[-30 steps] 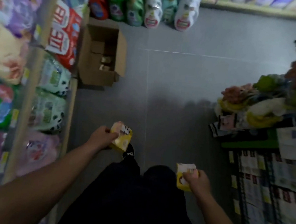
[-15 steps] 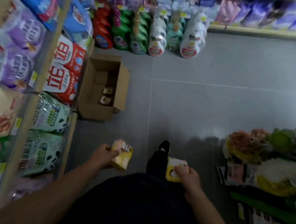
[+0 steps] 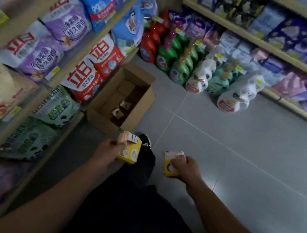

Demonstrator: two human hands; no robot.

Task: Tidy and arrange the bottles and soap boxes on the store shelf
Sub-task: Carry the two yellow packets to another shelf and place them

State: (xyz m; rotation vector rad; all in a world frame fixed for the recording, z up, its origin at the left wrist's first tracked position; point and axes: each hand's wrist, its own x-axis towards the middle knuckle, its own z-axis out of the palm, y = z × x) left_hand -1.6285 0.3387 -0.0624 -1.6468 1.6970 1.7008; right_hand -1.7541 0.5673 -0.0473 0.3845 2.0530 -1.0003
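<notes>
We hold one yellow soap box in each hand as we stand in the aisle: our left hand (image 3: 108, 149) has its fingers curled round the left soap box (image 3: 129, 147), which sticks out just beyond the knuckles with its barcoded end up, and our right hand (image 3: 186, 168) pinches the right soap box (image 3: 172, 164) from the side, the box lying just to the inside of the thumb. Both boxes are off the shelf and in the air above the grey floor (image 3: 240, 144), well apart from each other. Ahead of our left fingers sits an open cardboard carton (image 3: 143, 100) with a couple of small packs left at its bottom, and beyond our right fingers a row of detergent bottles (image 3: 198, 77) stands on the floor against the far shelf (image 3: 286, 105). To the left of our left fingers runs the side shelf (image 3: 65, 80) stacked with detergent bags (image 3: 85, 75). The step in hand looks to us like carrying these two boxes to their spot, though we cannot tell which shelf that is. To do it well we should keep each grip firm but light, since thin card will likely dent if squeezed, turn the printed fronts outward before setting them down, and place one box at a time, so that one hand can square each box against its neighbour. We should also mind the carton by our foot as we step.
</notes>
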